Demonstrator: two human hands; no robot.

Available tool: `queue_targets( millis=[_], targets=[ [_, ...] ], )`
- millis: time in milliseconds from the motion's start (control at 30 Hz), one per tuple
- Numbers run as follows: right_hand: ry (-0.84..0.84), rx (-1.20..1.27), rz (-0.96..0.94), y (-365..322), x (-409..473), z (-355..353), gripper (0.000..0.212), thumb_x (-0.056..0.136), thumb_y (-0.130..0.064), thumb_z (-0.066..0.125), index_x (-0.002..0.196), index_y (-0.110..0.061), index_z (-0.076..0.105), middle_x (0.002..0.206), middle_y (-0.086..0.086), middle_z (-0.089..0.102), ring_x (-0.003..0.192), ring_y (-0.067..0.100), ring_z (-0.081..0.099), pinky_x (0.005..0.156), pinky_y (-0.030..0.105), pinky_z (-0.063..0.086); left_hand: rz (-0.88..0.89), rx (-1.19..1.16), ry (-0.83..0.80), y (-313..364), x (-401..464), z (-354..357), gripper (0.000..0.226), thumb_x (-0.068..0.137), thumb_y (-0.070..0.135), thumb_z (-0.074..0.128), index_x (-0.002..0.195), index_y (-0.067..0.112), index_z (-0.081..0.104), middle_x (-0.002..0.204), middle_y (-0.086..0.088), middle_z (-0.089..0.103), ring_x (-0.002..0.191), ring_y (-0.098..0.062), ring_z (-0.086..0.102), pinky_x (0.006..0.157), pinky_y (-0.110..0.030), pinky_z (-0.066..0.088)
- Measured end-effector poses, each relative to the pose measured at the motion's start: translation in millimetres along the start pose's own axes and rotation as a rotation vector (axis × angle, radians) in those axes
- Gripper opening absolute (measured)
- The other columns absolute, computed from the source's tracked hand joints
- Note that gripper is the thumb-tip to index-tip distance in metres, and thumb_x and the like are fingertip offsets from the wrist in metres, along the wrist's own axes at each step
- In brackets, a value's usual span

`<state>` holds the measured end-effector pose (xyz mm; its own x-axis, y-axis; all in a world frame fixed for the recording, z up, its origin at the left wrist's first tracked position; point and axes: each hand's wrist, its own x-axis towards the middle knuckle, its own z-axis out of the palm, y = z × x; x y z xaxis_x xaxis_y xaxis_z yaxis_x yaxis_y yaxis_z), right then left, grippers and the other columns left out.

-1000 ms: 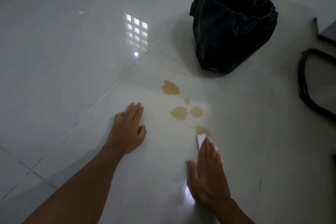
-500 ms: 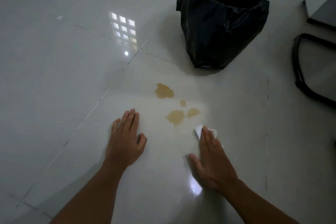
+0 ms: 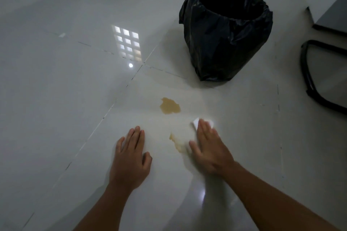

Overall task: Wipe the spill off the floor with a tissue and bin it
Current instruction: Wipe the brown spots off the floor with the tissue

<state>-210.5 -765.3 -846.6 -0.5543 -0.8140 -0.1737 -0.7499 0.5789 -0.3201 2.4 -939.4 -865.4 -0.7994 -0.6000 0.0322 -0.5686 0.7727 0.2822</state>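
Glossy, smooth floor tiles (image 3: 56, 90) mirror light; the bin liner (image 3: 227, 43) is crinkled black plastic; the tissue (image 3: 196, 122) looks like soft white paper.

Glossy white tiled floor (image 3: 56, 99): open leftward. Black plastic-bagged bin (image 3: 225, 43) ahead; black curved tube frame (image 3: 305, 73) right.

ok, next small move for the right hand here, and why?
Probably slide the right hand, pressed flat on the tissue, left across the thin brown smear beside its thumb. That looks like the nearest wet spot. The bigger brown patch ahead is unwiped too, so the bin can wait.
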Motion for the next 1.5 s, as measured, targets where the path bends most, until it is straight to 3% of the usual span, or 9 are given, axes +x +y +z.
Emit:
queue_targets(
  millis=[100, 333, 567, 733, 900, 1100, 1267, 1433, 1500],
  targets=[
    [0.012, 0.132, 0.128, -27.0, 56.3, -0.6, 0.078, 0.103, -0.053, 0.027, 0.158, -0.006, -0.004, 0.167, 0.011, -0.008, 0.152, 0.022, -0.011, 0.123, 0.038, -0.005, 0.010, 0.003, 0.028, -3.0, -0.9, 6.6, 0.068, 0.082, 0.027, 0.039, 0.146, 0.004, 0.040, 0.156, -0.013, 0.037, 0.145, -0.027, 0.031, 0.116, -0.049, 0.023],
    [-0.099, -0.025, -0.350, -24.4, -61.5, 10.1, 0.071, 0.101, -0.052, 0.035, 0.160, -0.021, 0.009, 0.167, -0.007, 0.006, 0.153, 0.009, -0.004, 0.123, 0.037, 0.011, 0.030, -0.024, 0.042, -4.7, 1.0, 5.9, 0.068, 0.079, 0.019, 0.033, 0.144, 0.001, 0.041, 0.154, -0.017, 0.039, 0.144, -0.030, 0.034, 0.116, -0.050, 0.023],
    [0.019, 0.063, 0.107, -38.0, -12.7, 16.3, 0.087, 0.094, -0.064, 0.016, 0.159, -0.008, 0.002, 0.168, 0.010, 0.000, 0.153, 0.028, -0.009, 0.124, 0.045, 0.001, 0.035, 0.004, 0.041, -3.1, 1.5, 6.4, 0.069, 0.079, 0.019, 0.032, 0.143, -0.002, 0.042, 0.152, -0.021, 0.040, 0.142, -0.035, 0.035, 0.116, -0.050, 0.021],
    [-0.060, 0.012, -0.286, -37.8, -139.5, 29.4, 0.081, 0.098, -0.062, 0.034, 0.159, -0.013, 0.011, 0.167, 0.000, 0.003, 0.154, 0.016, -0.002, 0.122, 0.040, 0.013, 0.033, 0.004, 0.000, -2.3, 0.1, 3.6, 0.069, 0.079, 0.021, 0.032, 0.144, -0.002, 0.040, 0.153, -0.021, 0.038, 0.143, -0.035, 0.033, 0.115, -0.054, 0.024],
    [0.082, 0.101, 0.368, -20.7, -67.3, 14.8, 0.096, 0.090, -0.067, 0.018, 0.157, 0.000, 0.000, 0.166, 0.017, -0.002, 0.153, 0.032, -0.002, 0.124, 0.046, 0.002, 0.032, 0.025, -0.013, 0.5, -0.9, 2.9, 0.068, 0.080, 0.019, 0.031, 0.144, -0.003, 0.039, 0.153, -0.023, 0.038, 0.143, -0.038, 0.033, 0.115, -0.057, 0.025],
    [-0.001, 0.073, -0.141, -67.1, -204.1, 47.6, 0.090, 0.094, -0.065, 0.042, 0.158, -0.007, 0.015, 0.167, 0.004, 0.006, 0.154, 0.019, 0.003, 0.120, 0.043, 0.020, 0.022, 0.041, -0.053, 2.5, -1.9, -0.8, 0.068, 0.081, 0.019, 0.032, 0.145, -0.003, 0.037, 0.154, -0.023, 0.036, 0.143, -0.038, 0.032, 0.115, -0.057, 0.026],
    [0.124, 0.148, 0.594, -25.8, -119.4, 23.0, 0.103, 0.087, -0.076, 0.015, 0.155, -0.004, -0.009, 0.166, 0.020, -0.001, 0.153, 0.032, -0.002, 0.124, 0.048, 0.006, 0.024, 0.047, -0.049, 2.2, -1.7, -0.4, 0.069, 0.080, 0.019, 0.031, 0.144, -0.003, 0.039, 0.153, -0.023, 0.037, 0.143, -0.038, 0.034, 0.115, -0.057, 0.026],
    [-0.029, 0.050, -0.167, -91.3, -198.2, 65.8, 0.096, 0.090, -0.075, 0.040, 0.155, -0.006, 0.028, 0.166, 0.006, 0.015, 0.152, 0.025, 0.019, 0.119, 0.042, 0.022, 0.035, 0.044, -0.029, -1.1, -0.1, 2.2, 0.068, 0.080, 0.019, 0.030, 0.143, -0.003, 0.040, 0.152, -0.023, 0.039, 0.142, -0.038, 0.035, 0.114, -0.056, 0.028],
    [0.064, 0.004, 0.027, -49.5, -173.4, 51.6, 0.092, 0.092, -0.070, 0.039, 0.157, -0.007, 0.020, 0.167, 0.007, 0.010, 0.152, 0.025, 0.016, 0.121, 0.041, 0.015, 0.030, 0.038, -0.034, -1.0, -0.7, 0.7, 0.067, 0.081, 0.019, 0.030, 0.144, -0.003, 0.040, 0.153, -0.023, 0.039, 0.142, -0.037, 0.034, 0.114, -0.056, 0.028]
  ],
)
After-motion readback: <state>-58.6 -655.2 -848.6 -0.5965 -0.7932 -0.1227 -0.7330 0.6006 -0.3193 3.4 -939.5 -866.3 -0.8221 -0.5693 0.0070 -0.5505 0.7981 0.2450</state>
